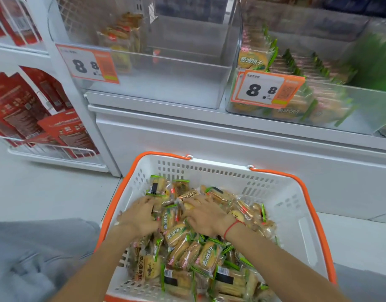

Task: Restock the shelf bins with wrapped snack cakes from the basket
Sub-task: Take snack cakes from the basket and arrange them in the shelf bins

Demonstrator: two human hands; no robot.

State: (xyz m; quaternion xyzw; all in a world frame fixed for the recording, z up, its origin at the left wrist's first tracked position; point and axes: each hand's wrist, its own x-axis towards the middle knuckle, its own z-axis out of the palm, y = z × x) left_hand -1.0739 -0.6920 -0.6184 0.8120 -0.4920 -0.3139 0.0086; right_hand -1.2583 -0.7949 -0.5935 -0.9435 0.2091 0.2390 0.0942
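Both hands dig into the cakes in the basket; the left hand and right hand each clutch packets beneath the fingers.

Both bare forearms reach forward and downward, converging toward each other. The left hand lies palm down with fingers spread and slightly curled, fingertips pointing right. The right hand lies palm down just beside it, fingers bent and pointing left; a red string circles its wrist.
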